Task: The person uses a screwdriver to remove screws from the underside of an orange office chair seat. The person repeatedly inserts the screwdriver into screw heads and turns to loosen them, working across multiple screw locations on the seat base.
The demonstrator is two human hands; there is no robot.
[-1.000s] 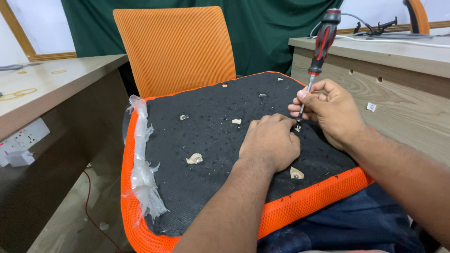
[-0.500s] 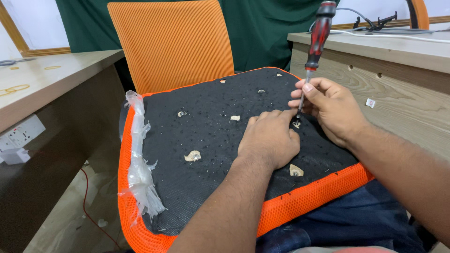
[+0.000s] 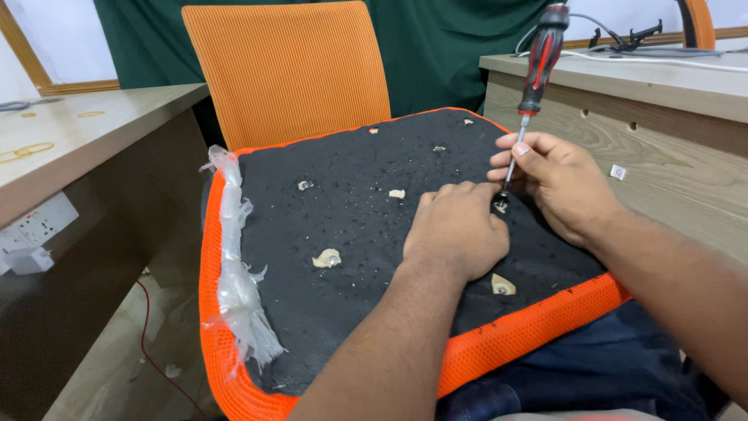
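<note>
An upturned chair seat (image 3: 343, 304) lies across my lap, black fabric on its underside and orange mesh around the rim. My left hand (image 3: 456, 226) rests as a loose fist on the black fabric, pressing it down. My right hand (image 3: 557, 183) pinches the thin shaft of a red-and-black screwdriver (image 3: 540, 58), which stands nearly upright. Its tip meets a screw hole (image 3: 501, 206) just right of my left knuckles. Several torn, pale screw holes (image 3: 327, 258) dot the fabric.
An orange chair back (image 3: 288, 74) stands behind the seat. Torn clear plastic (image 3: 238, 288) hangs along the seat's left edge. A wooden desk (image 3: 70, 148) with a white socket strip (image 3: 35, 226) is at left; another desk (image 3: 647, 101) with cables is at right.
The screwdriver handle has tilted slightly; both hands stay at the same screw hole. The view has shifted a little.
</note>
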